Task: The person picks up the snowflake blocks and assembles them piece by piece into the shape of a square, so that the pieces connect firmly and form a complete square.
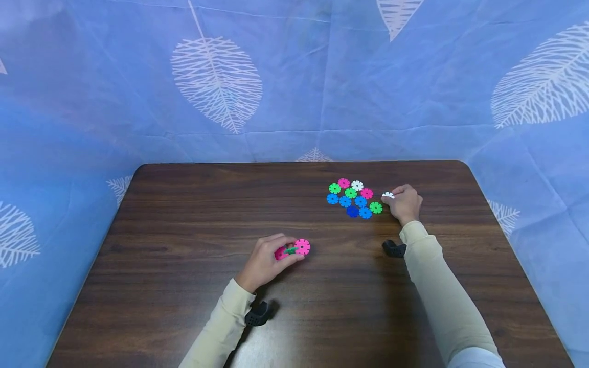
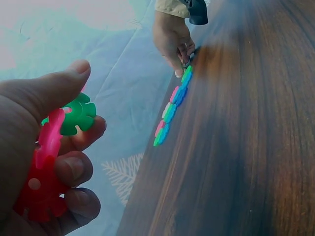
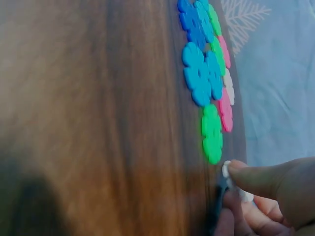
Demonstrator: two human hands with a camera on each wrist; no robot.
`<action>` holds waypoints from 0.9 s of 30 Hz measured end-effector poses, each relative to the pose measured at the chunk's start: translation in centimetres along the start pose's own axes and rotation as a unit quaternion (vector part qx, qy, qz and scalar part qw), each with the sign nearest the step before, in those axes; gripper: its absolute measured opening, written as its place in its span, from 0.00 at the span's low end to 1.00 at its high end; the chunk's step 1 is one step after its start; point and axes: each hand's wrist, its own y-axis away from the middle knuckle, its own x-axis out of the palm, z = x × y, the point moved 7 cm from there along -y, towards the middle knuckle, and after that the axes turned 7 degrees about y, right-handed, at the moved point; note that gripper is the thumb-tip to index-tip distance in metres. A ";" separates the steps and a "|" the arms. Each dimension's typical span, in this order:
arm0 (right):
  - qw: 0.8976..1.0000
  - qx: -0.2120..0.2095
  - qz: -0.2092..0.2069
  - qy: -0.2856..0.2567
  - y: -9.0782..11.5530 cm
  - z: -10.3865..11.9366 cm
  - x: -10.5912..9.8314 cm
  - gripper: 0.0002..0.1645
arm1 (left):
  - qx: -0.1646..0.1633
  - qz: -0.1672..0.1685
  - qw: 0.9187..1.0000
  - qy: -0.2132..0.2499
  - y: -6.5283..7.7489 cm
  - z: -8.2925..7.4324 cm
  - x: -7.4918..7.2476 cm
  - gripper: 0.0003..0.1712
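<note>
My left hand [image 1: 266, 257] holds a small joined piece of notched plastic snowflake discs above the table. A pink disc [image 1: 302, 246] faces up at its right end, another pink disc [image 1: 281, 253] is partly covered by the fingers, and a green disc [image 2: 78, 114] slots in between them. With thumb and fingers, my right hand [image 1: 406, 203] pinches a white snowflake disc [image 1: 388, 194] at the right end of the loose group. In the right wrist view the thumb hides most of that white disc [image 3: 226, 169]. The nearest loose piece to it is a green disc [image 1: 376, 207].
Several loose discs lie flat together near the table's far edge: light blue [image 1: 345, 201], dark blue [image 1: 352, 211], pink [image 1: 343, 183], white [image 1: 357, 185] and green [image 1: 335, 188]. The brown wooden table [image 1: 184, 214] backs onto a blue leaf-patterned cloth [image 1: 294, 76].
</note>
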 end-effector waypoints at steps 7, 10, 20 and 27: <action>0.999 -0.038 -0.009 -0.035 1.5 -1.0 -1.2 0.17 | 0.001 0.003 1.000 -0.003 -0.1 -0.2 0.1 0.17; 0.997 -0.066 -0.011 -0.033 2.7 -1.2 -1.6 0.17 | 0.003 0.006 1.000 -0.002 -0.1 -0.3 0.2 0.17; 0.973 -0.120 0.139 -0.137 8.1 1.4 0.3 0.21 | 0.005 0.013 1.000 -0.007 -0.3 -0.6 0.4 0.16; 0.931 -0.171 0.199 -0.252 12.2 4.7 2.3 0.17 | 0.011 0.019 1.000 -0.006 -0.4 -0.7 0.6 0.16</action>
